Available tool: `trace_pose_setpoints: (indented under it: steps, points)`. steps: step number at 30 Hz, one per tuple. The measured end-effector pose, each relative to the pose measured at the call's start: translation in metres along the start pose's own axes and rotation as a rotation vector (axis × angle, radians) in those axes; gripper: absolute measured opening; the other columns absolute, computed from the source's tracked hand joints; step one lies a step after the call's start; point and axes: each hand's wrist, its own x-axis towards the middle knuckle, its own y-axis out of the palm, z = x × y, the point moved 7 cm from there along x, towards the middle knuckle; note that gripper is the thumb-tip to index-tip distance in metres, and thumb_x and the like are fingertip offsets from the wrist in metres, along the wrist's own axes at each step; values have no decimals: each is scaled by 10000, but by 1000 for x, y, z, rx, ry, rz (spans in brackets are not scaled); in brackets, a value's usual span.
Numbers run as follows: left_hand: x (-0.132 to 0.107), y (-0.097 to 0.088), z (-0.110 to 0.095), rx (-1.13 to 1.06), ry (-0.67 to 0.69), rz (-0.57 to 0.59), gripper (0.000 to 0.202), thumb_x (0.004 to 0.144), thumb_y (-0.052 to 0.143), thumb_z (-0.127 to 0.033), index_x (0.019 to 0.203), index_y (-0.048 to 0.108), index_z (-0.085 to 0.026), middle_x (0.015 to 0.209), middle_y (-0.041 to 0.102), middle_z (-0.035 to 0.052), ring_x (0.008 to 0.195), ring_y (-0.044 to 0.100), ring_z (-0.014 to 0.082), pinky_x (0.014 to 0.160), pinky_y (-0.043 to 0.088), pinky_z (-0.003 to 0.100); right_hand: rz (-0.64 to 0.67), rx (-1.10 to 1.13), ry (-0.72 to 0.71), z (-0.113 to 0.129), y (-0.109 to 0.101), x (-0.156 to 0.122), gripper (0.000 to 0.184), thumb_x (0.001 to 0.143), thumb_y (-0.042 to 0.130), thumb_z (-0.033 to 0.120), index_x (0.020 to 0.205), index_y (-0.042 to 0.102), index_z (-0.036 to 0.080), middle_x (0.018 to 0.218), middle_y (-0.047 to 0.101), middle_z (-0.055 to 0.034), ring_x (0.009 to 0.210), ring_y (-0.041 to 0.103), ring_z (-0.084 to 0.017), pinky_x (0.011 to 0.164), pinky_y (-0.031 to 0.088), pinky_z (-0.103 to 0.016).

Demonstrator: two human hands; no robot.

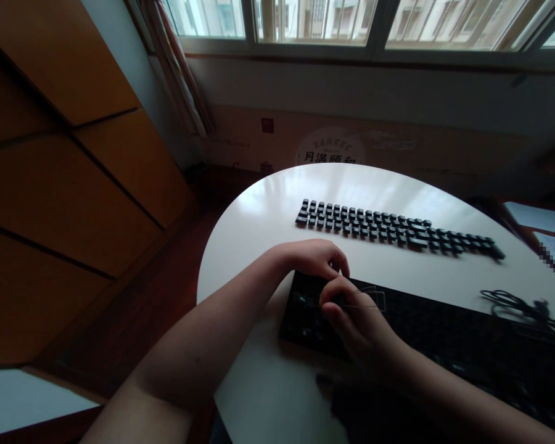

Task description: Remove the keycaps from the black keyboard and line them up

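Closest to us, a dark shape (pixel 365 410) is lying along the near side of the white table (pixel 240 246), too dim for us to identify. Just beyond it, the black keyboard (pixel 425 317) is stretching across the tabletop toward the right, its surface sinking into shadow. Over its left part our right hand (pixel 354 311) is pinching a thin wire tool (pixel 375 298) between thumb and curled fingers, the wire loops sticking out to the right. Our left hand (pixel 317 256) is bending down at the keyboard's far left edge, fingers curled; its fingertips are partly hiding, so we cannot tell whether they are gripping anything.

Farther right, a black cable (pixel 513 302) is lying coiled beside the keyboard. Beyond the hands, loose black keycaps (pixel 388 228) are standing in close, slanting rows, and the glossy tabletop is catching pale window light up to its rounded far edge.

Around the table, a reddish-brown floor (pixel 178 290) is showing at left below an orange-brown wooden cabinet (pixel 74 209), and papers (pixel 541 219) are lying at right. Farther off, a printed panel (pixel 240 139) is running along the wall (pixel 277 83), a curtain (pixel 178 71) is hanging at left, and bright windows (pixel 314 21) are facing a barred building.
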Motion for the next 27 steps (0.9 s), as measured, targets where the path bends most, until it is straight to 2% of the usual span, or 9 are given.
trace_pose_setpoints:
  steps: [3, 6, 9, 11, 14, 17, 19, 23, 27]
  points:
    - [-1, 0, -1, -14, 21, 4, 212, 848, 712, -267, 1035, 759, -179, 864, 704, 15, 757, 607, 152, 651, 425, 236, -28, 25, -9, -1, 0, -1, 235, 1016, 484, 404, 929, 527, 190, 698, 476, 26, 572, 413, -96, 555, 343, -210]
    - [-1, 0, -1, -29, 36, 8, 222, 856, 696, -272, 1044, 752, -169, 863, 710, 16, 759, 618, 153, 655, 433, 237, -100, 132, 53, -9, -2, -3, 266, 1025, 466, 444, 942, 512, 196, 664, 421, 39, 545, 377, -93, 524, 323, -210]
    - [-1, -5, -1, -78, 60, -45, 232, 905, 642, -303, 1060, 737, -158, 942, 726, 32, 843, 643, 164, 724, 458, 242, -179, 197, 89, -10, -12, -7, 301, 1024, 462, 488, 936, 494, 202, 641, 393, 45, 520, 363, -90, 490, 308, -205]
    - [-2, -11, -2, -133, 75, -128, 261, 938, 605, -348, 1038, 731, -143, 959, 723, 46, 878, 646, 170, 757, 470, 250, -213, 173, 99, -3, -28, -8, 311, 1020, 469, 502, 933, 491, 205, 640, 406, 40, 516, 365, -90, 475, 306, -202]
    - [-7, -21, -9, -295, 117, -227, 330, 953, 590, -419, 1001, 724, -121, 891, 697, 57, 823, 638, 164, 709, 496, 256, -235, 58, 138, 10, -61, -9, 329, 1000, 499, 534, 946, 498, 209, 620, 415, 38, 496, 359, -94, 447, 284, -206]
    - [-14, -26, -28, -457, 233, -241, 313, 933, 636, -408, 1061, 708, -132, 960, 692, 70, 842, 639, 159, 688, 530, 254, -253, -75, 181, 19, -89, -12, 372, 978, 514, 577, 940, 514, 207, 585, 423, 36, 473, 358, -97, 428, 268, -213]
    - [-19, -26, -42, -490, 292, -234, 295, 890, 702, -343, 1109, 696, -144, 1044, 697, 82, 872, 650, 162, 693, 547, 257, -289, -117, 188, 20, -98, -17, 395, 977, 503, 595, 938, 518, 202, 586, 441, 31, 482, 378, -101, 438, 291, -214]
    - [-25, -24, -60, -419, 313, -263, 253, 808, 784, -222, 1043, 720, -156, 1047, 725, 65, 868, 671, 152, 715, 548, 247, -339, -192, 164, 16, -98, -28, 381, 998, 478, 569, 940, 530, 196, 612, 475, 23, 513, 426, -105, 475, 337, -215]
    - [-27, -20, -64, -269, 342, -322, 170, 835, 760, -187, 1000, 731, -158, 968, 742, 45, 816, 680, 139, 725, 545, 243, -309, -327, 74, 18, -93, -30, 319, 1008, 492, 503, 933, 549, 198, 620, 513, 16, 504, 460, -105, 469, 358, -207]
